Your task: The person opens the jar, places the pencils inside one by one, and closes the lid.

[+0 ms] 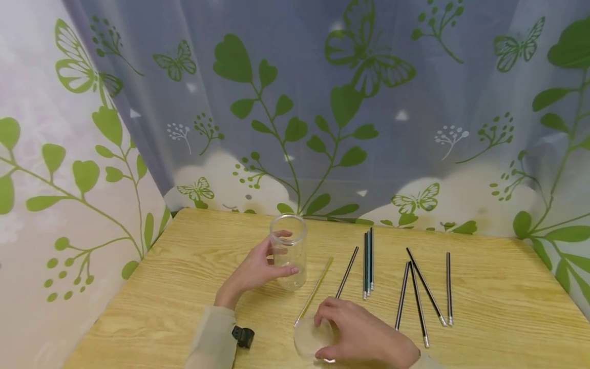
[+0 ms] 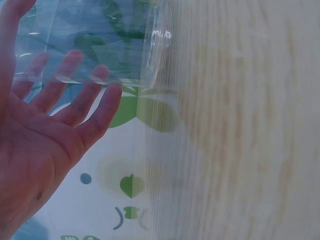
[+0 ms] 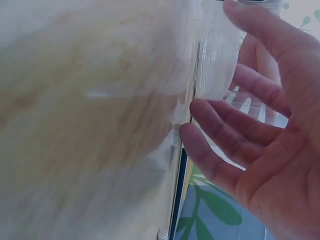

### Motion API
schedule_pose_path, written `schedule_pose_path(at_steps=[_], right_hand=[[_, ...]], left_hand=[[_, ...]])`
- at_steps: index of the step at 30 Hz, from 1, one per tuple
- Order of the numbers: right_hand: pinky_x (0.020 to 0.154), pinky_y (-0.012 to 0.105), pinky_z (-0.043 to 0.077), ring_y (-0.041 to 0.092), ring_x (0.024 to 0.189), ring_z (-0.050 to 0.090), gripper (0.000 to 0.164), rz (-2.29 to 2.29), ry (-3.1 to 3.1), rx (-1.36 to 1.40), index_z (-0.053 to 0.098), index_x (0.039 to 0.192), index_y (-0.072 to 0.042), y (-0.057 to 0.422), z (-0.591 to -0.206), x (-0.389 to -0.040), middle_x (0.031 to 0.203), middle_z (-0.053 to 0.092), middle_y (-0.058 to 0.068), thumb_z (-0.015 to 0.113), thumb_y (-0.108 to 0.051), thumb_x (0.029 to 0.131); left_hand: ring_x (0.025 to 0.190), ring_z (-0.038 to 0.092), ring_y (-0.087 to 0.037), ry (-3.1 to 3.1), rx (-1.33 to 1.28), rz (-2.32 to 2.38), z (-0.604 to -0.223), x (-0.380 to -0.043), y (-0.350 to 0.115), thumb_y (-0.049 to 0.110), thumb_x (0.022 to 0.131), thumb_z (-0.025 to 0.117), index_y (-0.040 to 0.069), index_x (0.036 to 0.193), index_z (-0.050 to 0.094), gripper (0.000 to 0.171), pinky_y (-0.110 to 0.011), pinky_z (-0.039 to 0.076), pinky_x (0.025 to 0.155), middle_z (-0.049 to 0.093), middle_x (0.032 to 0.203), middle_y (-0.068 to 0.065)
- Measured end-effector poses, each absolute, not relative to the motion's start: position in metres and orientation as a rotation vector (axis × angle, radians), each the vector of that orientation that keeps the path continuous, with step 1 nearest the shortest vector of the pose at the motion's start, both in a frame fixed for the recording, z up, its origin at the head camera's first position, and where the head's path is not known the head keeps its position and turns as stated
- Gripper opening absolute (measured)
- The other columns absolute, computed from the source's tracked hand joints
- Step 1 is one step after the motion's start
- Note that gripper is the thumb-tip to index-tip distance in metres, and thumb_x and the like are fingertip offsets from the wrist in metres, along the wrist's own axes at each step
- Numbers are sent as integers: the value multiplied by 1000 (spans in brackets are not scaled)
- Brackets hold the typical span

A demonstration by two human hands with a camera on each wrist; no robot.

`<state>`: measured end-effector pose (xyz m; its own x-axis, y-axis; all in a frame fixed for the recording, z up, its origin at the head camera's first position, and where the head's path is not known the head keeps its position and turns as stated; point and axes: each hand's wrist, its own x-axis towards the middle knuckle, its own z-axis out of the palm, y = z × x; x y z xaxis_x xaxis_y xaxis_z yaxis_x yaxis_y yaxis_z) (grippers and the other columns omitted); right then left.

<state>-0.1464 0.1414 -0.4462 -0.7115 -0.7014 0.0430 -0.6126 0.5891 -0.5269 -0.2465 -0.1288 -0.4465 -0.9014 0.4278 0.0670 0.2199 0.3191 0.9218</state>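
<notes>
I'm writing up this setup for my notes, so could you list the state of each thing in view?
Jar: upright, uncovered, held by the left hand
Lid: off the jar, held by the right hand
Gold pencil: lying down, apart from the others
Three grouped pencils: lying close, side by side
Black pencils: lying spread out, some partly hidden
Curtain: hanging

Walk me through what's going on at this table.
A person's left hand grips a clear jar with its top open, and the right hand holds a clear round lid by its edge. No pencils are in the jar. A yellowish pencil lies just right of it, with several dark pencils spread farther right on the wooden table.
</notes>
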Motion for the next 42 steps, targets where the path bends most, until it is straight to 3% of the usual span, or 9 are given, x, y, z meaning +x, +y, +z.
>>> schedule_pose_path(at_steps=[10, 17, 22, 25, 29, 32, 36, 42], right_hand=[[77, 22, 54, 1, 90, 57, 39, -585, 2747, -1058, 72, 105, -25, 129, -448, -153, 109, 64, -11, 86, -46, 76], [83, 24, 56, 4, 97, 60, 38, -619, 2728, -1056, 73, 105, -24, 130, -448, -155, 112, 64, -9, 87, -42, 75], [85, 25, 55, 4, 100, 60, 37, -761, 2652, -1043, 73, 110, -24, 138, -448, -159, 115, 64, -11, 84, -45, 82], [81, 23, 55, 4, 96, 60, 34, -878, 2633, -1020, 72, 110, -21, 144, -450, -162, 113, 66, -10, 80, -45, 87], [72, 20, 53, 4, 85, 61, 27, -1014, 2718, -969, 72, 106, -16, 151, -452, -167, 105, 70, -5, 77, -39, 91], [67, 19, 51, 4, 79, 61, 19, -1106, 2805, -863, 73, 103, -14, 152, -453, -172, 101, 71, -2, 76, -30, 93], [61, 19, 49, 4, 71, 59, 10, -1243, 2854, -596, 73, 98, -13, 149, -453, -179, 93, 71, -2, 74, -22, 93], [57, 24, 46, 9, 65, 55, 10, -1299, 2894, -258, 72, 89, -15, 140, -449, -195, 83, 67, -2, 75, -24, 93]], left_hand=[[140, 50, -37, 2392, 595, 1618, -446, -245, -127, 30, 85, 85, 23, 153, 42, 80, -57, 48, 112, 51, 152, -3], [140, 50, -37, 2386, 590, 1628, -445, -245, -127, 29, 85, 86, 28, 150, 44, 78, -56, 49, 111, 51, 151, -4], [140, 49, -38, 2369, 590, 1629, -444, -245, -127, 29, 85, 85, 29, 151, 44, 78, -55, 52, 108, 50, 152, -5], [140, 50, -38, 2369, 598, 1624, -443, -244, -127, 30, 86, 85, 26, 152, 43, 79, -56, 51, 109, 50, 152, -6], [140, 50, -37, 2381, 593, 1622, -443, -244, -127, 30, 85, 86, 32, 149, 44, 77, -57, 48, 112, 51, 151, -4], [140, 50, -38, 2380, 589, 1627, -444, -245, -127, 30, 84, 86, 33, 149, 45, 77, -57, 46, 113, 51, 151, -4], [139, 50, -38, 2377, 599, 1626, -446, -246, -127, 29, 85, 85, 26, 152, 43, 79, -58, 46, 113, 51, 152, -6], [139, 51, -38, 2392, 599, 1622, -446, -246, -128, 29, 84, 86, 32, 149, 44, 77, -57, 47, 112, 50, 152, -6]])
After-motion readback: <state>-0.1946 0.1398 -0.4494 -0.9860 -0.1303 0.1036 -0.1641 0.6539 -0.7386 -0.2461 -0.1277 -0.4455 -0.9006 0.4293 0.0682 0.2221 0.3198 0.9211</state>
